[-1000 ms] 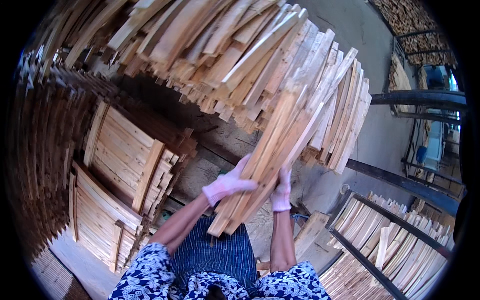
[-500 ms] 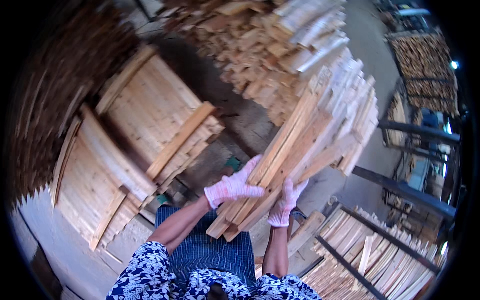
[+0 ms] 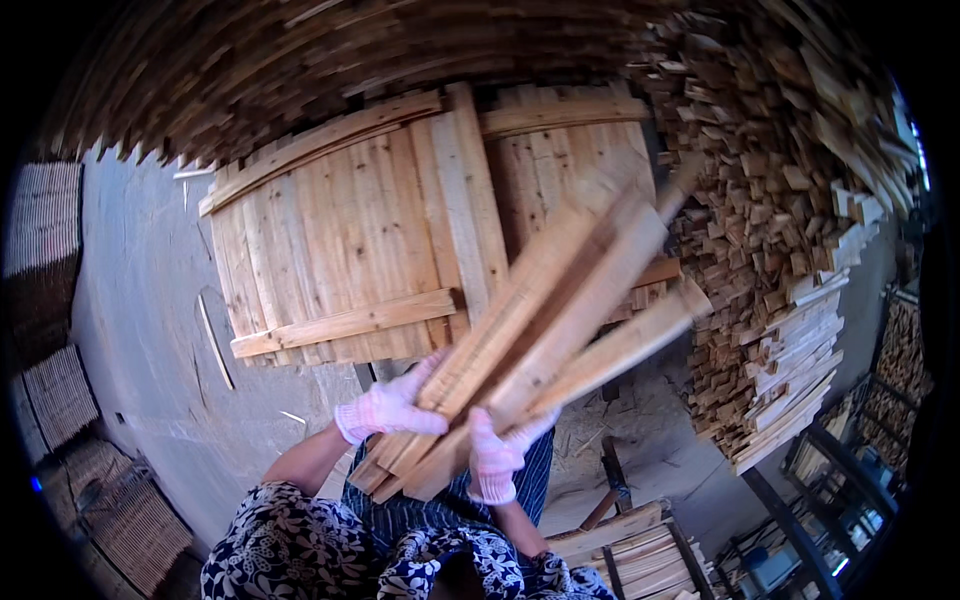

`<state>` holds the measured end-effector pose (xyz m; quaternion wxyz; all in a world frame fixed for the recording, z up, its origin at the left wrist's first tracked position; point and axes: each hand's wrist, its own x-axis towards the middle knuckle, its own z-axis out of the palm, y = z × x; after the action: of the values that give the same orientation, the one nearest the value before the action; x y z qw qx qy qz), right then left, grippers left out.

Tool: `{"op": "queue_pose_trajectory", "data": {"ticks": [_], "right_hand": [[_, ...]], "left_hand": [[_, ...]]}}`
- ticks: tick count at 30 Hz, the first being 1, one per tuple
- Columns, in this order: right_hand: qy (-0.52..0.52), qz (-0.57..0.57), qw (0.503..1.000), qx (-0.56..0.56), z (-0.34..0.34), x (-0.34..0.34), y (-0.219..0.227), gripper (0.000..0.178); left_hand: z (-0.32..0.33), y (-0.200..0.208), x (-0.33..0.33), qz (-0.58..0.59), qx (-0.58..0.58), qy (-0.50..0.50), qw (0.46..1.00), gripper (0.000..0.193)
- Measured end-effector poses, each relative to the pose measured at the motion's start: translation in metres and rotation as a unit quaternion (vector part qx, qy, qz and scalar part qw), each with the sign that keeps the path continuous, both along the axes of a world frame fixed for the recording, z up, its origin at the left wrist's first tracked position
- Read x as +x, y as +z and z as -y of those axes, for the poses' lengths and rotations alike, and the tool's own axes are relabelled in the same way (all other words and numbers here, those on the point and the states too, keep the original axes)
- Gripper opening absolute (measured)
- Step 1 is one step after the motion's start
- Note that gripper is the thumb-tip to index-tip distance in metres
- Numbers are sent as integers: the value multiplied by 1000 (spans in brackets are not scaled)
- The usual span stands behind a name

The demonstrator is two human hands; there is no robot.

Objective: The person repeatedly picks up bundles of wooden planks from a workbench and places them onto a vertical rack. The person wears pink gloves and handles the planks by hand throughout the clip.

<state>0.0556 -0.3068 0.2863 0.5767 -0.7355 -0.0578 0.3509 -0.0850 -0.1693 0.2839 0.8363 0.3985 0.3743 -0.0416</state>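
Note:
A fanned bundle of several wooden planks [image 3: 590, 305] slants up and to the right in front of my body. Its near ends sit close to my striped apron [image 3: 530, 480]. My left hand [image 3: 395, 405], in a pale pink glove, is closed round the bundle's left side. On the right side my gloved right hand [image 3: 498, 452] grips the lower planks, its fingers partly hidden beneath them. Beyond my hands lies a broad stack of boards [image 3: 340, 240] with cross strips on top. A second board stack [image 3: 530, 165] stands to its right, partly covered by the bundle.
A dense wall of stacked timber [image 3: 350, 50] runs along the far side. At the right rises a big pile of short wood pieces [image 3: 770, 260]. Dark metal bars [image 3: 800, 520] stand at the lower right. A thin stick [image 3: 215, 342] lies on the floor at left.
My view has turned, so the board stacks now lie straight ahead and the wood pile is at the right. The planks, still in both hands, have swung left and spread apart.

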Motion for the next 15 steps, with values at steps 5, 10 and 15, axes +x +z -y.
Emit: {"op": "queue_pose_trajectory", "data": {"ticks": [5, 10, 15], "right_hand": [[156, -62, 985, 49, -89, -59, -19, 120], [360, -17, 930, -70, -144, -86, -83, 83], [293, -50, 951, -91, -123, -70, -82, 65]], "left_hand": [[-8, 6, -93, -124, 8, 250, 960, 124], [-55, -59, -158, -258, 268, 276, 886, 111], [-66, -86, -170, -533, 479, 69, 694, 100]]}}
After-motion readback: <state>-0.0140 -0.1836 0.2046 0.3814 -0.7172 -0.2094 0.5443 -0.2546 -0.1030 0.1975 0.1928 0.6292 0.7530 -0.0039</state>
